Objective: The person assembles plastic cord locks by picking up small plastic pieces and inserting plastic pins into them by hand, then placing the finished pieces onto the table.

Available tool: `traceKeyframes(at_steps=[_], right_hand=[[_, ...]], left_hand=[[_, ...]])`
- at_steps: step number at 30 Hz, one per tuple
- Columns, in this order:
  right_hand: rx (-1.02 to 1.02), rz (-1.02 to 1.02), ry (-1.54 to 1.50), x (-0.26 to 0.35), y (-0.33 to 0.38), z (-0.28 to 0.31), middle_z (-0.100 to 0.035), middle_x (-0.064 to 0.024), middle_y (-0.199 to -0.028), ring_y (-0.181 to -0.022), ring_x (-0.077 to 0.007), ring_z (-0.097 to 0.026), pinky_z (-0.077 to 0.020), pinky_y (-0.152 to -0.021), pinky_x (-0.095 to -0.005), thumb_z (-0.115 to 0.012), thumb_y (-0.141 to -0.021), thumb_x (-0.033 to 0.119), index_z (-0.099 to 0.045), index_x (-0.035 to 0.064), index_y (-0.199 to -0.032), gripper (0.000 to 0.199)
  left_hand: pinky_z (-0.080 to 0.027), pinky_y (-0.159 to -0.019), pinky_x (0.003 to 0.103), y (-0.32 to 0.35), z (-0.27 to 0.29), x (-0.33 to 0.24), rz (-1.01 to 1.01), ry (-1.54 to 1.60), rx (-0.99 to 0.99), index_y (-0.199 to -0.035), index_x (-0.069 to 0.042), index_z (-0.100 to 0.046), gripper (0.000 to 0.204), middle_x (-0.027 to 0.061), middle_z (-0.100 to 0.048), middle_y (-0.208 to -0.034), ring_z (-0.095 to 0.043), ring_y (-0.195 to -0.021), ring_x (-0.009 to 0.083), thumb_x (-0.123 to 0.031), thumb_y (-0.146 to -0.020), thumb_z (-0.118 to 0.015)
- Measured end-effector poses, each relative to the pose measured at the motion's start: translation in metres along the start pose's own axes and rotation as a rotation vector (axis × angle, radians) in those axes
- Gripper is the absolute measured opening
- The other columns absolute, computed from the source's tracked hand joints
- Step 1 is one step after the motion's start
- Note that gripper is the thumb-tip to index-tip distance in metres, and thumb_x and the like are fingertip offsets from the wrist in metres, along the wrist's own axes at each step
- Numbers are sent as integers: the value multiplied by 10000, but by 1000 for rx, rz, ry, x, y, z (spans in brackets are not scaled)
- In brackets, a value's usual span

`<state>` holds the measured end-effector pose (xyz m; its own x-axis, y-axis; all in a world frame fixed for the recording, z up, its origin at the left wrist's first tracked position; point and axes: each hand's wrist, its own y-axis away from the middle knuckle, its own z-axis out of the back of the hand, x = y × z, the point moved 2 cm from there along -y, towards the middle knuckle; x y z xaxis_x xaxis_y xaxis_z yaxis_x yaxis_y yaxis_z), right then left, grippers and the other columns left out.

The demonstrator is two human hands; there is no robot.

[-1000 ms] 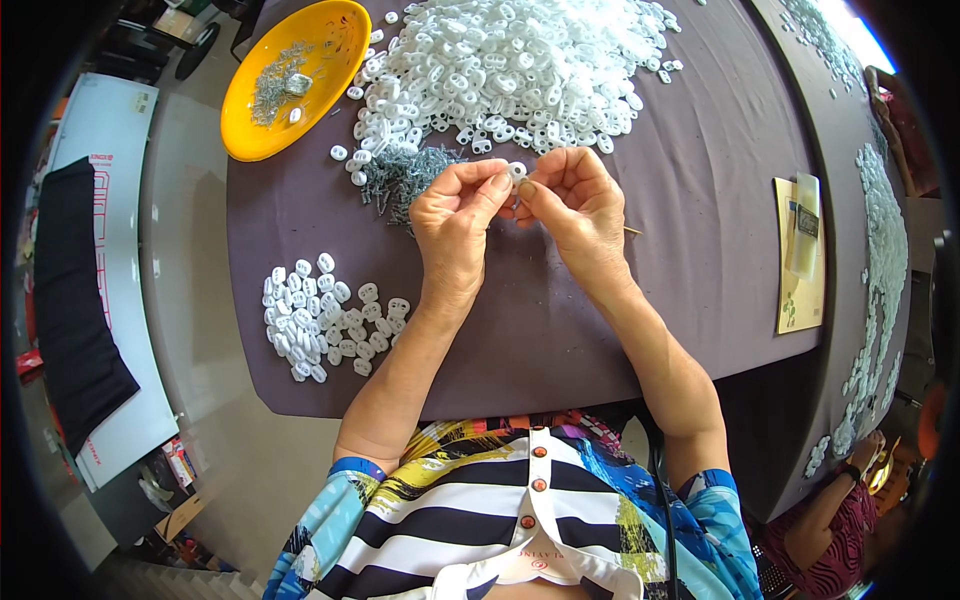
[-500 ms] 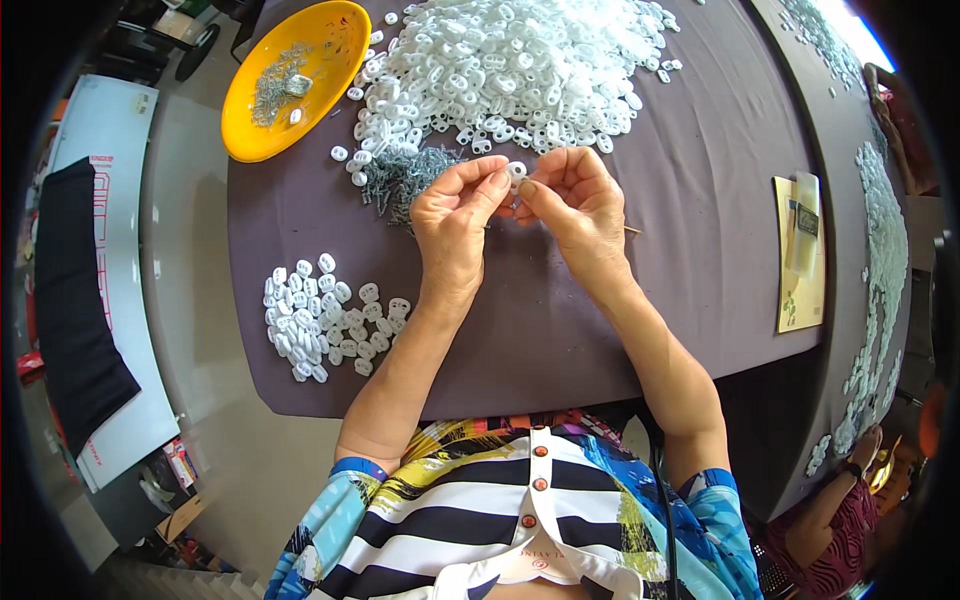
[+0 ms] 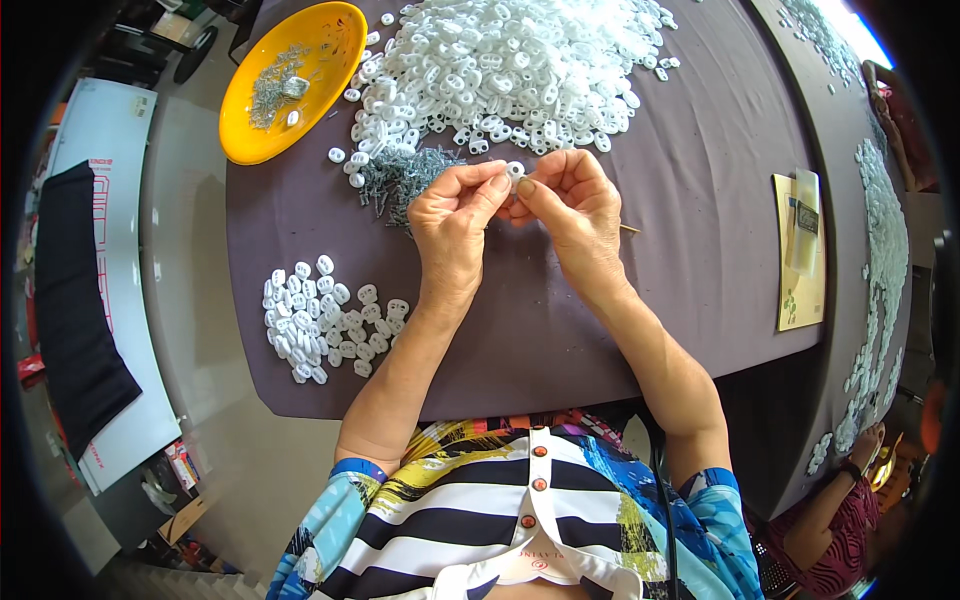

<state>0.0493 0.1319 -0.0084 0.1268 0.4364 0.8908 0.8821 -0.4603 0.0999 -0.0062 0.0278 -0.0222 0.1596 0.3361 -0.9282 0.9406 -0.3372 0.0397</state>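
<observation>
A small white oval plastic piece with holes (image 3: 515,170) is pinched between the fingertips of both hands, in front of the big heap. My left hand (image 3: 450,230) closes thumb and index finger on its left side. From the right, my right hand (image 3: 578,215) presses its thumb near the piece's lower edge, with its other fingers curled behind. Whether a smaller part is between the fingertips is hidden. Beside my left hand lies a heap of small grey metal pins or screws (image 3: 400,182). A thin light-brown stick (image 3: 628,228) pokes out beside my right hand.
A large heap of white pieces (image 3: 520,75) covers the table's far side. A yellow plate (image 3: 238,138) holds small metal parts. More white pieces (image 3: 300,325) lie at the near left. A tan card (image 3: 788,300) lies at right; another person's arm (image 3: 815,525) shows beyond.
Both hands keep their pinch on the white piece in nearly the same place. Only slight finger movement and a small shift of the whole view show.
</observation>
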Motion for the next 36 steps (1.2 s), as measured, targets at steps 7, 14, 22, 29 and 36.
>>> traceKeyframes(at_steps=[7,14,22,29,36], right_hand=[[26,8,-20,-1,-1,2,-581,-63,-749,-660,-147,-620,-527,-585,-257,-582,-794,-11,-486,11,-868,123],[56,9,28,2,-1,0,-587,-71,-756,-654,-146,-615,-530,-584,-257,-586,-787,-21,-490,9,-864,127],[87,19,90,2,-4,6,-585,-67,-747,-636,-131,-601,-527,-570,-249,-591,-783,-23,-490,11,-838,120],[107,39,94,-3,-4,8,-583,-59,-768,-664,-113,-590,-519,-603,-238,-560,-812,-23,-510,-6,-907,108],[185,115,214,-8,-3,6,-580,-55,-832,-706,-95,-582,-508,-635,-231,-513,-843,-27,-503,-21,-1072,229]], left_hand=[[-503,-634,237,-1,1,-3,27,10,-11,-894,28,-618,105,96,-632,-801,-602,-693,131,30,-798,-575],[-466,-575,200,-2,1,-6,48,20,-18,-854,23,-630,84,61,-625,-745,-570,-637,85,11,-776,-599],[-460,-557,197,-2,2,-10,47,-33,10,-841,21,-634,77,52,-623,-730,-560,-616,75,10,-775,-596],[-449,-486,195,-2,1,-13,100,-26,46,-854,18,-625,82,50,-616,-707,-552,-581,69,6,-784,-585],[-455,-468,192,-5,3,-12,70,-6,67,-853,30,-617,79,58,-611,-687,-561,-563,75,5,-787,-581]])
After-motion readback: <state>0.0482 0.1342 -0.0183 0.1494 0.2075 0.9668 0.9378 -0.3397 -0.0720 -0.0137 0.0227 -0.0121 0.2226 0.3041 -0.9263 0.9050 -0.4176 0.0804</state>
